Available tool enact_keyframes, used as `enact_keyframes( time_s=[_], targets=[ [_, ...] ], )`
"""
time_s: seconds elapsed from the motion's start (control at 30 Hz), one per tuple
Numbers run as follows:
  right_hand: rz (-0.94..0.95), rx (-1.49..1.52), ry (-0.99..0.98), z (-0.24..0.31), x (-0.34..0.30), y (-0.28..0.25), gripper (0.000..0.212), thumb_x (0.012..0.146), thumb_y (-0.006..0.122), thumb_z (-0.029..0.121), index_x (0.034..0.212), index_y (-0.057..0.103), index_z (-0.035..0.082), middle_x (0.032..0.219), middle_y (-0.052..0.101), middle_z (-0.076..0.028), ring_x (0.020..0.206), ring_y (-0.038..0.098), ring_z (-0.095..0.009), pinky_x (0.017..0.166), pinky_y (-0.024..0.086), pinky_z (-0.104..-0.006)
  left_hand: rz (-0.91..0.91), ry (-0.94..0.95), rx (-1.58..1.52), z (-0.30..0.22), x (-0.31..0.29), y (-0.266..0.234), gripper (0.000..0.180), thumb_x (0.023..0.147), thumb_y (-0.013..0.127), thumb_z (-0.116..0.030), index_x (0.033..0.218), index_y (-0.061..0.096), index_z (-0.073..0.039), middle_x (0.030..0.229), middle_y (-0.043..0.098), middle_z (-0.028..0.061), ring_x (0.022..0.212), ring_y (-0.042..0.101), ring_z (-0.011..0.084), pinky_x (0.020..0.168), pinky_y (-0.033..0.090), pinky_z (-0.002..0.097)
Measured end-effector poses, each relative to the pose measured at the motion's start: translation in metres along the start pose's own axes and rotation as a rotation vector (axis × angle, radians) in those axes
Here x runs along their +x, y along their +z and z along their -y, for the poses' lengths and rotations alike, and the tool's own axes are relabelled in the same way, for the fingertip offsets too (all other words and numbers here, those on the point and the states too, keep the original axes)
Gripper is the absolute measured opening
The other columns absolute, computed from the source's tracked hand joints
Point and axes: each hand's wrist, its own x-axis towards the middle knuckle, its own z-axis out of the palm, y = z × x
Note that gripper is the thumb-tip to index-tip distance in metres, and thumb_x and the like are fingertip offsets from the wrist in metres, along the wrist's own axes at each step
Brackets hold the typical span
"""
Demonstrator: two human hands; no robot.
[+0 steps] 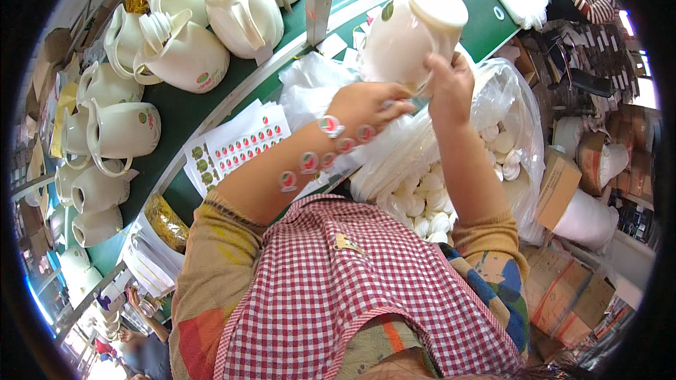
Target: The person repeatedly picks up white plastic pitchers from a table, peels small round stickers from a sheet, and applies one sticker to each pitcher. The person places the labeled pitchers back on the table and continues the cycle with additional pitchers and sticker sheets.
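"Crowded workroom, with a green counter [477,10] curving through it. What are the hands doing?"

"The right hand [451,88] is clamped on a cream jug [399,42], which is lifted and tilted over the counter's near side. The left hand [371,107] is blurred, fingers bent beside the jug's lower part; I can't tell whether they touch it or pinch anything."

"How far along is it?"

"Partway, I'd judge. The held jug shows a dark green mark, while red-and-green stickers [308,162] wait along the left forearm."

"And the arms?"

"The right forearm [468,162] rises steeply; the left slants across the body, so the hands nearly meet."

"Further out?"

"Printed sheets [248,142], largely full, lie by the left elbow, and a clear bag [524,98] of white discs [429,193] sits by the right forearm. Of the standing jugs [121,130] on the left, several already carry coloured marks; on others I can't see any."
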Motion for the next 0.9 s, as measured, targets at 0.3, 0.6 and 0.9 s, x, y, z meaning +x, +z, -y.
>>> enact_keyframes(
  time_s=[0.3, 0.6, 0.9],
  targets=[
    [0.124, 0.009, -0.221, -0.075, 0.246, 0.094, 0.014, 0.07, 0.069, 0.007, 0.076, 0.056, 0.004, 0.073, 0.059, -0.003, 0.067, 0.053, -0.011, 0.062, 0.042, -0.0238, -0.889, -0.249, -0.139, 0.152, -0.027, -0.124, 0.031, 0.081, 0.06, -0.01, 0.11, 0.052, 0.0, 0.099, 0.059, 0.0091, 0.09, 0.056, 0.016, 0.079, 0.046, 0.0275],
    [0.274, 0.221, -0.102, -0.13, 0.316, 0.146, 0.02, 0.076, 0.071, 0.017, 0.084, 0.06, 0.003, 0.082, 0.06, -0.001, 0.072, 0.053, -0.011, 0.065, 0.043, -0.027, -0.702, -0.172, -0.447, 0.153, 0.017, -0.134, 0.029, 0.095, 0.044, -0.028, 0.103, 0.052, -0.001, 0.085, 0.06, 0.0086, 0.078, 0.052, 0.0117, 0.076, 0.042, 0.0263],
    [0.015, -0.077, -0.223, -0.065, 0.188, 0.093, 0.017, 0.088, 0.055, 0.014, 0.089, 0.061, -0.002, 0.079, 0.063, -0.007, 0.071, 0.056, -0.011, 0.067, 0.045, -0.0255, -0.838, -0.093, -0.733, 0.144, 0.004, -0.12, 0.025, 0.095, 0.043, -0.023, 0.082, 0.051, -0.003, 0.06, 0.049, 0.0011, 0.051, 0.044, 0.0076, 0.051, 0.038, 0.0222]
  ],
)
